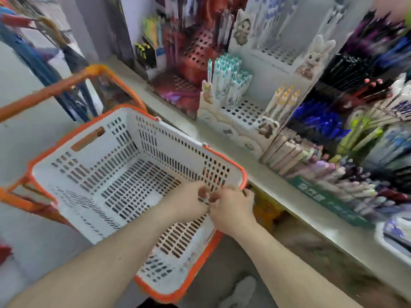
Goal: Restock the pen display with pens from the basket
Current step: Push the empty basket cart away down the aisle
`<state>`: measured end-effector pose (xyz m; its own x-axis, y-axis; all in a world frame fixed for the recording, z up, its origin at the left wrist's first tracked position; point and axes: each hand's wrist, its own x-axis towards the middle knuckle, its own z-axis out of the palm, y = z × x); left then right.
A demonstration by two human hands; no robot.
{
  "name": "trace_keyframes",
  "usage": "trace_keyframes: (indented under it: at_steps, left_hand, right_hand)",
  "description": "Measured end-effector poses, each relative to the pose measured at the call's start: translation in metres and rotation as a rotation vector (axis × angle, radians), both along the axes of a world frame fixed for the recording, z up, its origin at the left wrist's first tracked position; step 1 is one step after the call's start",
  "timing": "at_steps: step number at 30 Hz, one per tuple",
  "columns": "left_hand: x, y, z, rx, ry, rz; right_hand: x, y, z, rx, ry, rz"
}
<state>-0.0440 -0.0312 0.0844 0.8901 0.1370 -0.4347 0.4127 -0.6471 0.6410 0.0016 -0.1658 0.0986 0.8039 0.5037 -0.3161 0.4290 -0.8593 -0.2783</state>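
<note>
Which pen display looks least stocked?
The red display at the shelf's back left: its perforated tiers show mostly bare holes, while the white animal display holds teal-capped and yellow-capped pens.

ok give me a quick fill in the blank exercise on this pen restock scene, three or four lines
1. The basket has white walls and a rim coloured ____.
2. Both hands, the left hand and the right hand, meet over the basket's ____ corner, by the shelf.
3. The pens with teal tops stand in the white display, whose holed base is decorated with cartoon ____.
4. No ____ can be seen lying on the basket's floor.

Missing words: orange; right; animals; pens
</note>
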Motion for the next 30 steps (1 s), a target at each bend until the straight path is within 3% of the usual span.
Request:
trace_keyframes:
  at_steps: [5, 7, 16, 30]
  left_hand:
    - [-0.037, -0.002, -0.007, -0.148, 0.262, -0.348]
    - [-0.043, -0.014, -0.007, -0.197, 0.268, -0.416]
    - [-0.057, -0.057, -0.015, -0.162, 0.213, -0.480]
    - [-0.110, -0.210, -0.019, -0.274, 0.205, -0.494]
  right_hand:
    - [-0.041, 0.002, -0.008, -0.136, -0.013, 0.025]
    - [-0.048, -0.001, -0.007, -0.144, -0.068, 0.036]
    - [-0.069, -0.035, -0.010, -0.146, -0.102, -0.026]
    - [-0.118, -0.186, 0.001, -0.292, -0.002, -0.219]
